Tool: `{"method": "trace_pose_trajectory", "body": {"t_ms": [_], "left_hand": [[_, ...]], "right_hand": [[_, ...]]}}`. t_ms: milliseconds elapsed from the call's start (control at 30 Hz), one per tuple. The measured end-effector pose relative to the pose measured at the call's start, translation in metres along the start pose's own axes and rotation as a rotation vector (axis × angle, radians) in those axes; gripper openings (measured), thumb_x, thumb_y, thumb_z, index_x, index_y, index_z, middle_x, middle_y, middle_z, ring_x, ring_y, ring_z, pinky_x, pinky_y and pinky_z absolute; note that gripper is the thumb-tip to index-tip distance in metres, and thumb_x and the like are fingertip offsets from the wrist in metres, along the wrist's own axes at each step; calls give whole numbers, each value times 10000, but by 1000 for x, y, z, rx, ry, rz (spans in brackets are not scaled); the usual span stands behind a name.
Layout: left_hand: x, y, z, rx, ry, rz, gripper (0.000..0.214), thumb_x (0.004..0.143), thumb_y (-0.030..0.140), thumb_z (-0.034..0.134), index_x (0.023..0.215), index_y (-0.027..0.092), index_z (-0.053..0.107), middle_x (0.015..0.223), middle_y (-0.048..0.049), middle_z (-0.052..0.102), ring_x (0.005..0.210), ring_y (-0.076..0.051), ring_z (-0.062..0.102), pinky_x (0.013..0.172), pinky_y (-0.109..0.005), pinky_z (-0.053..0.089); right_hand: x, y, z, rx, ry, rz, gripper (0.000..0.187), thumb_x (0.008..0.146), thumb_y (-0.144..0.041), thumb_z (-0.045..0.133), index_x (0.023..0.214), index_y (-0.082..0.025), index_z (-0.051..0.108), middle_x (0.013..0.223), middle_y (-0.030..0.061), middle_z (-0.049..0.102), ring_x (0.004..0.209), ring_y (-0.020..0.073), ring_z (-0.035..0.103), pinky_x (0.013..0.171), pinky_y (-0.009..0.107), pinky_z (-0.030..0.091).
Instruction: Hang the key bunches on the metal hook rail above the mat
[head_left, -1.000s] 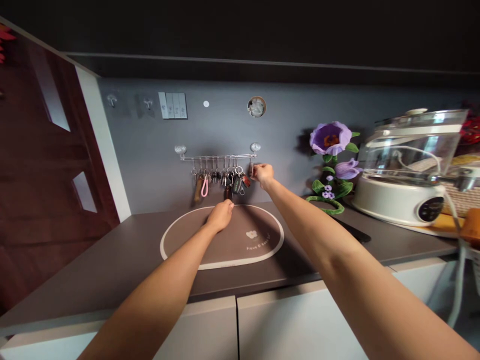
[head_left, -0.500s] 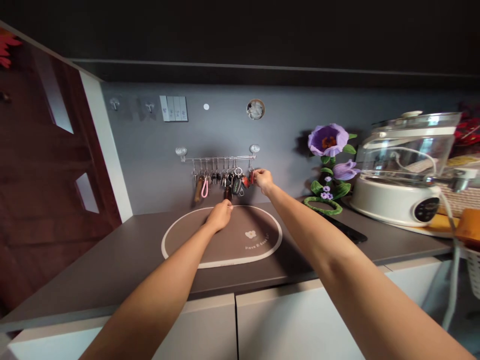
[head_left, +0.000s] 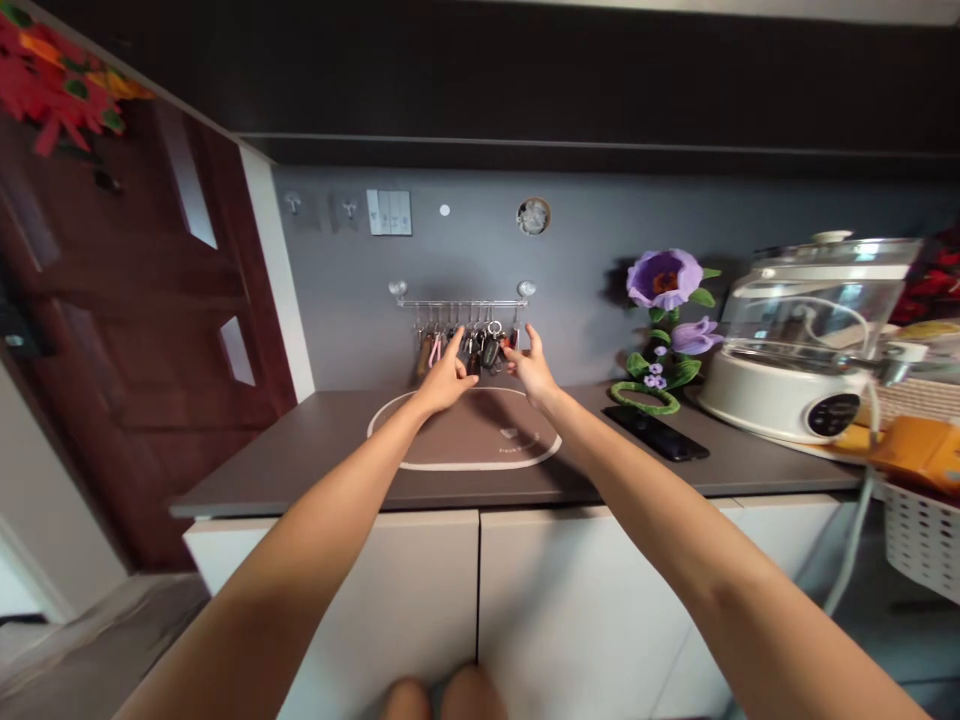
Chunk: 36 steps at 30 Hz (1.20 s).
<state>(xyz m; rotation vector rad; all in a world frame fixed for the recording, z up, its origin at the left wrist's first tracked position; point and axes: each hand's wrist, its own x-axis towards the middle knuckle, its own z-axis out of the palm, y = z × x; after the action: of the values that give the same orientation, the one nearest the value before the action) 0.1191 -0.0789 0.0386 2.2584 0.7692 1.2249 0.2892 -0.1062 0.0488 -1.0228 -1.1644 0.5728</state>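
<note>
Left hand [head_left: 444, 382] and right hand [head_left: 532, 368] stand apart, fingers spread, nothing visibly gripped. Between them, at 12 o'clock, a bunch of keys [head_left: 480, 350] hangs from a wall-mounted metal hook rail [head_left: 461, 303]. At 6 o'clock, an oval mat [head_left: 465, 432] lies on the surface [head_left: 322, 450]. At the right hand's 3 o'clock lies a black smartphone [head_left: 656, 434], then a glass-lidded cooker [head_left: 780, 400].

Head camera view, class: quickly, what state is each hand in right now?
Left hand: open, nothing visible in it, close by the hanging keys.
Right hand: open, nothing visible in it.
</note>
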Motion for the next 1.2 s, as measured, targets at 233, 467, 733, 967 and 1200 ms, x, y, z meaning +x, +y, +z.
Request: {"method": "trace_pose_trajectory", "body": {"t_ms": [233,467,733,967,1200], "left_hand": [[-68,-11,-22,-91,-92,78,1025,706,132,582,1355,225,-206,684,65,488,611,-67,451,668,-212,388],[-99,-23,-26,-160,-97,-34,1046,692,158,593,1349,230,-218,683,71,489,602,-63,454,641,-187,388],[-99,-20,-27,-283,-42,-206,1090,665,158,645,1358,245,-193,671,72,505,573,-53,460,630,-179,395],[-62,-42,-45,-273,172,-431,954,667,311,676,1400,197,76,1041,-90,559,872,-139,547,748,-247,426],[13,-57,-71,-227,266,-476,923,572,380,741,1338,162,274,1362,-163,346,1229,-249,358,972,-325,306]], "right_hand": [[-69,9,4,-109,-374,-200,945,733,-249,565,1378,-279,-125,673,-52,476,565,98,411,604,253,424],[-102,8,4,-193,-457,-144,935,704,-236,578,1393,-244,-54,653,-69,483,573,87,432,612,230,409],[-103,8,5,-173,-398,-56,878,672,-220,596,1394,-250,98,628,-71,499,564,93,438,629,244,425],[-49,17,-13,-281,-171,-40,621,713,-334,591,1285,-224,378,934,39,586,832,152,543,775,318,458],[42,5,-36,-337,42,80,641,638,-454,661,1182,-176,467,1218,143,503,1090,240,489,921,390,387]]}}
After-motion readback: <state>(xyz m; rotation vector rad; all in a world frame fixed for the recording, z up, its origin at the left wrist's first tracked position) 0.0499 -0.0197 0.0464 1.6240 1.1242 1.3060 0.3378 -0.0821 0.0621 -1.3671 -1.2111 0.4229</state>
